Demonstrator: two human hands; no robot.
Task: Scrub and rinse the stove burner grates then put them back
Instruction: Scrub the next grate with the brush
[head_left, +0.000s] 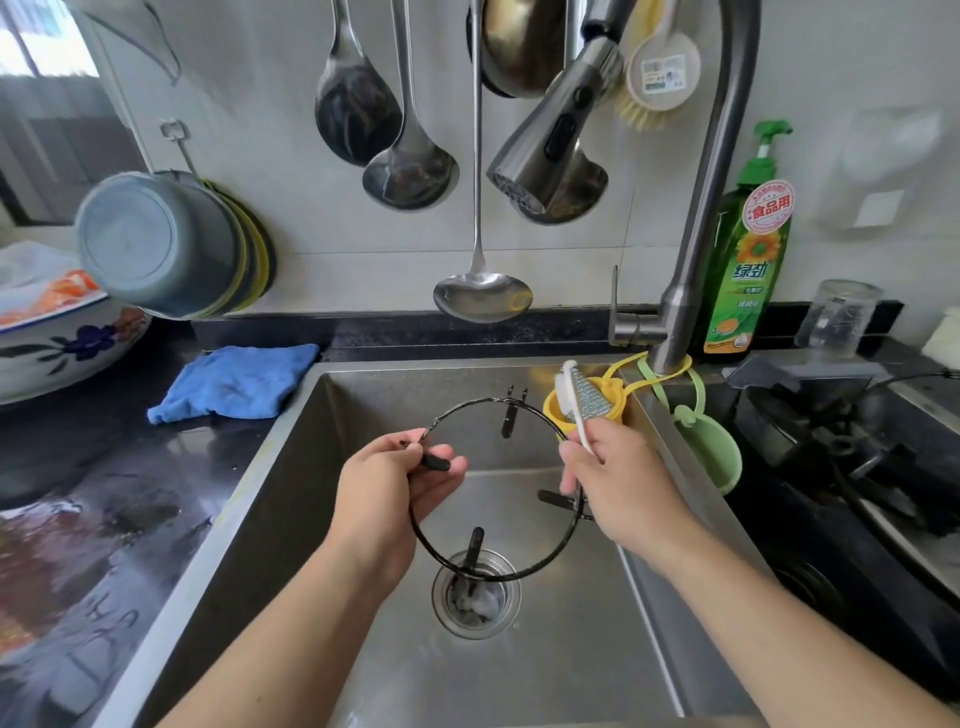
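Scrubbing was barely underway: left hand (395, 480) pinched the grate (501, 488) over the sink (363, 415), right hand (618, 480) gripped a brush (574, 400), tap looked dry, so rinsing and refitting remained.

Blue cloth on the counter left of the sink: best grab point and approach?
Pinch the blue cloth from above at its raised, rumpled middle, or at the corner nearest the sink rim. It lies crumpled and mostly flat on the dark counter, so its folds give the fingers something to gather. Both hands are busy: the left hand holds the grate, the right hand the brush.
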